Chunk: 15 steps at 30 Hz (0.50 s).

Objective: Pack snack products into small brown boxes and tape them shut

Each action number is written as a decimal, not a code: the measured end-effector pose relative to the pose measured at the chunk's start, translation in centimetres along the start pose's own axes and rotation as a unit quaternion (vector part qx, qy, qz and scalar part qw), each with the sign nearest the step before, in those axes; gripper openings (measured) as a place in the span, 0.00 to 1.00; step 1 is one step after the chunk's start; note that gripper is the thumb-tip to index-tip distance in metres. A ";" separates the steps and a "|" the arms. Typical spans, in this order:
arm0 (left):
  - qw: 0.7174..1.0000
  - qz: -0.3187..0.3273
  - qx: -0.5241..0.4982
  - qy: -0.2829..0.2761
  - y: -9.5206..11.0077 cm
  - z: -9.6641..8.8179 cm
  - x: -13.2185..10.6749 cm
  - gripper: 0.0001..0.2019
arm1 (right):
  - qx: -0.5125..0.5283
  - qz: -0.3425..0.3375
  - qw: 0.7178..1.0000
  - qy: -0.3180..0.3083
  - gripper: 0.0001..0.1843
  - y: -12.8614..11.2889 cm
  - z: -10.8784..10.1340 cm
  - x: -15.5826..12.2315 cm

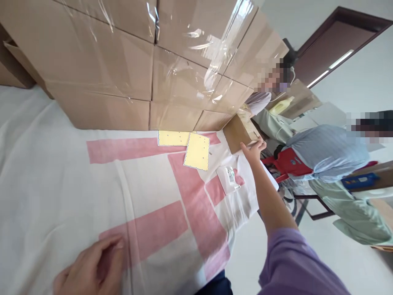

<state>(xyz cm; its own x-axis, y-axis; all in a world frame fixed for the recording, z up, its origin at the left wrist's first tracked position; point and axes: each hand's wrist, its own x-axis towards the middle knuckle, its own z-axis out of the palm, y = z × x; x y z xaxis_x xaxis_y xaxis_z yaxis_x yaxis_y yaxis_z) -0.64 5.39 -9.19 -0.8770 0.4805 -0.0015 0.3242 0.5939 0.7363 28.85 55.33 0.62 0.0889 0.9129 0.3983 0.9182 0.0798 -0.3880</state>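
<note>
At the table's far right edge my right hand (254,150) reaches out, its fingers closed on the near edge of a small open cardboard box (236,135). What lies inside the box I cannot make out clearly. My left hand (92,266) rests low over the cloth at the lower left, fingers curled and thumb against the index finger, with nothing visible in it. Two yellow cards (197,151) with scalloped edges overlap on the cloth. Near them sits a white object that looks like a small tape dispenser (228,179).
Stacked cardboard boxes (178,78) under clear film wall off the table's far side. A white and pink cloth (153,184) with creases covers the table. Beyond the right edge, one person in a blue shirt (328,151) and another person, partly hidden, are near.
</note>
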 end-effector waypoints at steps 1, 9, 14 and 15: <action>1.000 0.019 0.000 -0.010 0.2 -0.2 0.1 0.14 | -0.013 0.011 1.000 -0.014 0.57 -0.8 -0.5 0.5; 0.964 0.135 -0.215 0.085 1.0 -1.6 -1.7 0.05 | -0.024 -0.110 0.993 -0.023 0.55 -7.5 -5.5 -6.0; 0.936 0.225 -0.217 0.164 1.5 -6.3 -0.2 0.05 | 0.161 -0.410 0.891 -0.115 0.30 -20.9 0.0 -15.8; 0.934 0.234 -0.191 0.191 1.7 -7.5 0.5 0.05 | 0.215 -0.441 0.858 -0.150 0.26 -24.6 1.5 -18.2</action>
<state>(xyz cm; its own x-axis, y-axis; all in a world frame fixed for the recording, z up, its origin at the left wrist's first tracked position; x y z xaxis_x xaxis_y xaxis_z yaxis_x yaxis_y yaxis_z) -3.18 1.85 -2.87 -0.7576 0.3211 0.5683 0.6171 0.0689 0.7838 4.05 37.37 1.70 -0.7302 0.4783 0.4878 0.3444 0.8744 -0.3419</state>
